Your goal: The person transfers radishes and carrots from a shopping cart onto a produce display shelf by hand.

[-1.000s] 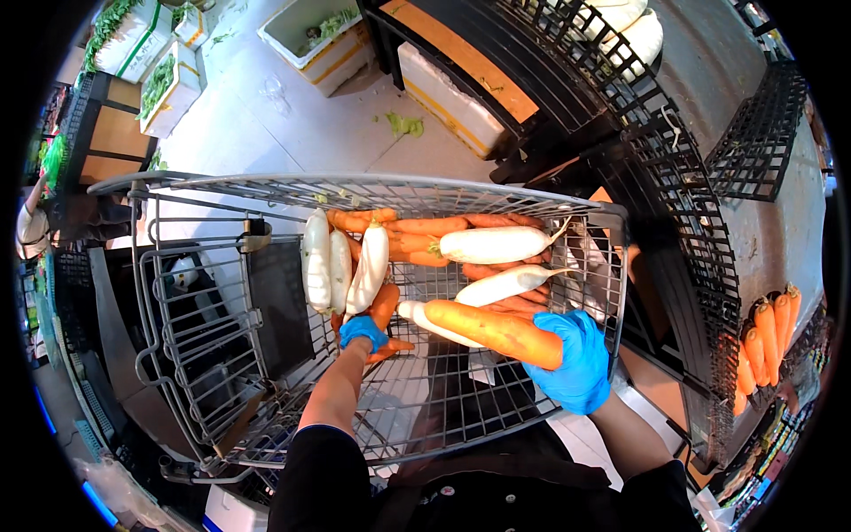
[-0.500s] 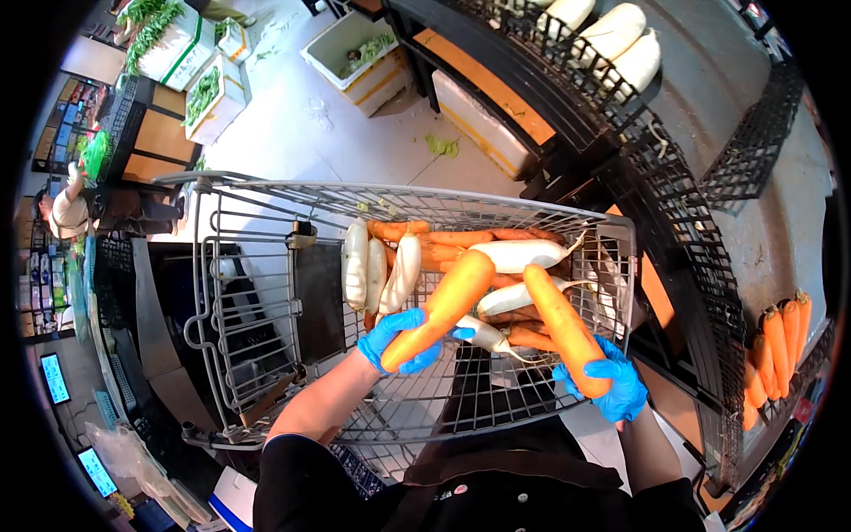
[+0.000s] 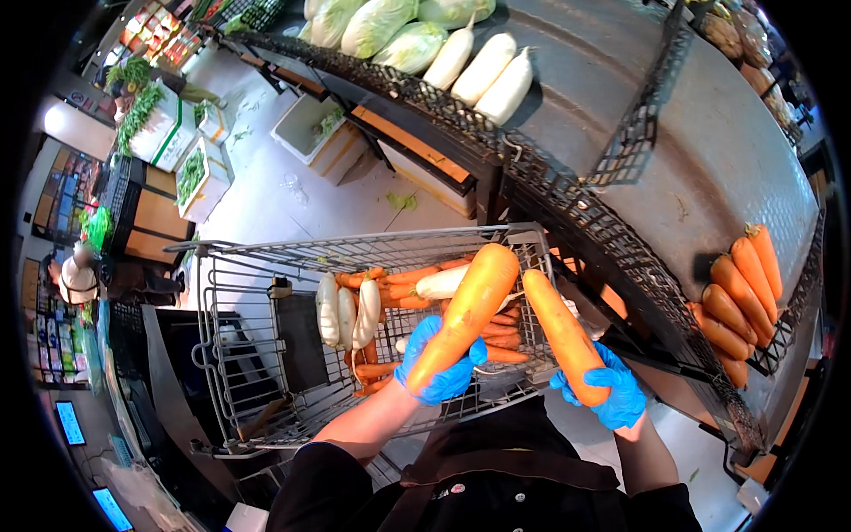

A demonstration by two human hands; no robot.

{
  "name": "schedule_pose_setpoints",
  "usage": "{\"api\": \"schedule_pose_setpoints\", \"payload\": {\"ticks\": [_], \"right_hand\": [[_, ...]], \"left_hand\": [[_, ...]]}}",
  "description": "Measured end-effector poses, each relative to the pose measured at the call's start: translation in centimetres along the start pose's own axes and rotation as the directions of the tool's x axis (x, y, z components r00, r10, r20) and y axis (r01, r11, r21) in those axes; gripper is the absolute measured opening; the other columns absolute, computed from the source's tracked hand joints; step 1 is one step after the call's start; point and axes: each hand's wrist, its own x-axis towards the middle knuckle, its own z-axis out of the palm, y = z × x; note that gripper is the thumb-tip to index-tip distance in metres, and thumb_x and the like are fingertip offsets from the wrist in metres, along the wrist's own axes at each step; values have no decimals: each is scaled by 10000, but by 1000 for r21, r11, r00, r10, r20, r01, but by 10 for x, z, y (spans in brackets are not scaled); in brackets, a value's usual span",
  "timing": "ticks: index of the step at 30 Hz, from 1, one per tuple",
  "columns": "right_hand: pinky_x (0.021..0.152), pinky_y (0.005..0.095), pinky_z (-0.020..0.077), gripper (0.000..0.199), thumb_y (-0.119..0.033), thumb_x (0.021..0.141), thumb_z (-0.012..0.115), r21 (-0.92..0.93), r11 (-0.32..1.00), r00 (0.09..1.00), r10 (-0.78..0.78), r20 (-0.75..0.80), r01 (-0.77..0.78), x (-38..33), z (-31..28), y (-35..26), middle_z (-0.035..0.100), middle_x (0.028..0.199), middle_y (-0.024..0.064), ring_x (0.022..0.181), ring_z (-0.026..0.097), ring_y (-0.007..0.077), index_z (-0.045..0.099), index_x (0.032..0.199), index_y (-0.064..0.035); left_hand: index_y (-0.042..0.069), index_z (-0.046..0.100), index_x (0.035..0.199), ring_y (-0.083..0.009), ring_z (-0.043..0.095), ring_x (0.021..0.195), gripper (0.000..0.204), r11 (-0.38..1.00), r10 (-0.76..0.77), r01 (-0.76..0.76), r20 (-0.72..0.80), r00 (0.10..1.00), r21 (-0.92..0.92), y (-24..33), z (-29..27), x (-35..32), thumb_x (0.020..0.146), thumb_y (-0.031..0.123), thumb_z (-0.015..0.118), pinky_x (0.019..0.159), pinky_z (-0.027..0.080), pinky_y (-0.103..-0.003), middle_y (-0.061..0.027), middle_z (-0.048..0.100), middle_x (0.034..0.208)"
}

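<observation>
2 gloved hands, left (image 3: 441,368) and right (image 3: 603,395), each clasp 1 carrot (image 3: 465,310) (image 3: 561,333) above cart (image 3: 239,355).

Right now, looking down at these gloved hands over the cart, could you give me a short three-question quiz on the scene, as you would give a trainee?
1. True or false: each of the two hands holds one large carrot.
2. Multiple choice: where are the white radishes that sit nearest the hands? A) in the wire cart B) on the floor C) in a white crate
3. Fill in: the carrots on the grey display shelf lie to the person's ____.

Key:
1. True: the left hand grips the left carrot, the right hand grips the right carrot.
2. A
3. right
</observation>
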Motion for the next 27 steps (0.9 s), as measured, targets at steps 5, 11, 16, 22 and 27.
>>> {"api": "schedule_pose_setpoints", "payload": {"ticks": [5,11,16,22,27], "right_hand": [[522,260,417,417,-108,542,564,67,994,995,-88,37,86,-16,-21,5,511,763,171,627,511,212,402,914,-16],[561,258,414,462,-100,546,576,93,953,958,-283,-56,287,-50,-52,7,503,796,172,654,506,205,369,949,-14],[581,263,418,480,-87,543,567,129,896,896,-395,-204,425,-95,-88,14,495,823,161,701,506,223,362,971,-13],[585,274,419,384,-72,563,584,198,735,724,-516,-458,649,-136,-110,40,490,835,148,741,505,224,374,879,-16],[532,288,426,404,-71,502,589,72,708,597,-531,-602,703,-151,-116,40,485,807,146,702,508,245,391,853,-47]], "left_hand": [[27,324,1063,-113,487,623,517,455,362,234,-419,833,859,-18,46,35,602,13,556,555,414,-221,-48,482,737],[42,215,1142,-136,356,960,662,-125,352,164,-111,929,978,-21,73,82,596,47,589,793,313,-262,-77,360,1063],[34,230,1139,-122,372,942,611,-369,76,20,9,997,929,-38,100,180,634,99,569,789,305,-249,-64,390,1057],[178,264,1133,-258,458,842,599,-944,-194,-216,111,975,248,-104,125,323,614,112,558,706,377,-297,-118,438,993],[191,338,1089,-273,469,792,534,-765,-590,-628,236,772,144,-101,71,385,604,82,535,671,387,-324,-102,468,947]]}}
